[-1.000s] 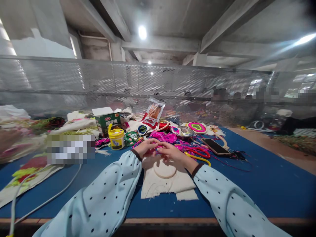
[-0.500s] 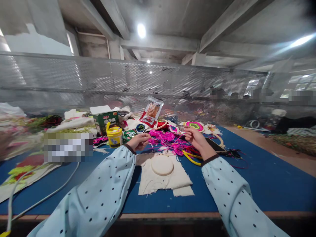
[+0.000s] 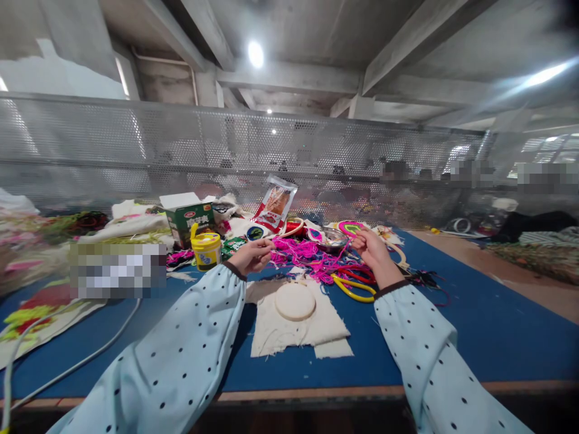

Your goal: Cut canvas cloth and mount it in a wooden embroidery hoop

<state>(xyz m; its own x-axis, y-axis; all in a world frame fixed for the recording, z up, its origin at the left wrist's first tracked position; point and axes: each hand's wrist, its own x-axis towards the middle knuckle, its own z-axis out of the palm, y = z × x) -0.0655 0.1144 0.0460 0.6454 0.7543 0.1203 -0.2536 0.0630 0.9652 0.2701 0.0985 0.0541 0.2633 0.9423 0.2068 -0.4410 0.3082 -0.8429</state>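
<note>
My left hand [image 3: 252, 255] is closed in a pinch at the left edge of a tangle of bright pink yarn [image 3: 303, 253]. Whatever lies between its fingertips is too small to make out. My right hand [image 3: 371, 250] is also pinched, raised to the right of the yarn; a thin pink strand seems to run near its fingers, but I cannot tell if it is held. Below and between both hands, a round embroidery hoop [image 3: 295, 301] holds off-white cloth [image 3: 271, 337] with frayed edges, flat on the blue tabletop [image 3: 407, 355].
Yellow-handled scissors [image 3: 350, 289] lie beside my right wrist. Behind the hands are a metal bowl [image 3: 333, 238], a red snack packet [image 3: 275, 205], a yellow tub [image 3: 207, 250] and a green box [image 3: 187, 220]. A pale cable [image 3: 104, 349] crosses the left side. A perforated metal screen [image 3: 181, 144] stands behind.
My right hand has moved to the right, away from my left hand, uncovering the metal bowl. My left hand stays pinched in nearly the same place. The view has shifted slightly.
</note>
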